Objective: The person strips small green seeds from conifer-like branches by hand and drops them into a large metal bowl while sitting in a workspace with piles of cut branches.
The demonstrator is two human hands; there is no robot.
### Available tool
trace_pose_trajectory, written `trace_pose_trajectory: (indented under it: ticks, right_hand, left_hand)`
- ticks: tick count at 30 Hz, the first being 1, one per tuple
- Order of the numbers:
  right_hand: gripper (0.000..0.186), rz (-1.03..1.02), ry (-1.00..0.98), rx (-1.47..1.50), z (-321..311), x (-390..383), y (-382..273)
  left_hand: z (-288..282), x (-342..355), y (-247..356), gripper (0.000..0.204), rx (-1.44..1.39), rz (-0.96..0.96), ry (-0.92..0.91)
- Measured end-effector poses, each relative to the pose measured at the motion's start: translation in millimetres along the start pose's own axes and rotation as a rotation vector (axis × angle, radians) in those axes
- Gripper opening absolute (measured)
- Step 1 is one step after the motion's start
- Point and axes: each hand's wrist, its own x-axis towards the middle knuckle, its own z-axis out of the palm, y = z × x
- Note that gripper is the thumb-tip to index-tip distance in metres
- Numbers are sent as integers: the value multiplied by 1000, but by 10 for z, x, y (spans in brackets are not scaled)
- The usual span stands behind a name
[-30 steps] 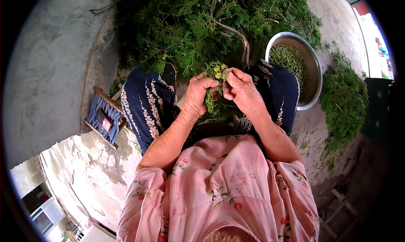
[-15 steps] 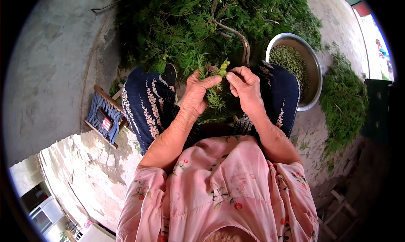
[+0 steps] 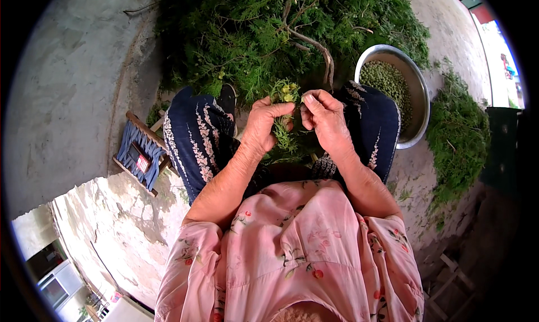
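Between my knees, my left hand (image 3: 264, 124) is closed on a small green conifer sprig (image 3: 286, 138), thumb pressed across it. Yellow-green cones (image 3: 289, 92) cluster at the sprig's upper end, just past the thumb tip. My right hand (image 3: 326, 116) is beside the cluster, thumb and forefinger pinched together. Whatever lies in that pinch is too small to make out. Beyond my hands spreads a big heap of cut conifer branches (image 3: 247, 41). By my right knee stands a metal basin (image 3: 418, 128) holding many small green cones (image 3: 386, 80).
A bare brown branch (image 3: 314, 43) juts from the heap toward my hands. More green cuttings (image 3: 457, 136) lie on the ground at the right. Left of my knee is a low stool (image 3: 140, 153) with a woven blue seat and a small dark device on it.
The sprig has turned in my left hand, so its cones now show clearly above the thumb. My right hand's fingertips have shifted slightly right, away from the cluster.
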Motion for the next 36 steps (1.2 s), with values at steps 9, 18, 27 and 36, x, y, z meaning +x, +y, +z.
trace_pose_trajectory:
  ticks: [9, 18, 27, 36]
  right_hand:
    - [9, -26, 69, 457, -122, 75, -147]
    - [15, 12, -34, -167, -16, 50, -115]
    - [12, 116, -30, -186, 10, 42, -128]
    - [6, 202, -128, 270, -174, 76, -90]
  left_hand:
    - [87, -51, 26, 15, -21, -5, 2]
    - [28, -18, -58, 10, 191, 98, -7]
    - [-5, -31, -112, 16, 457, 124, 37]
    - [46, -63, -52, 12, 273, 68, -103]
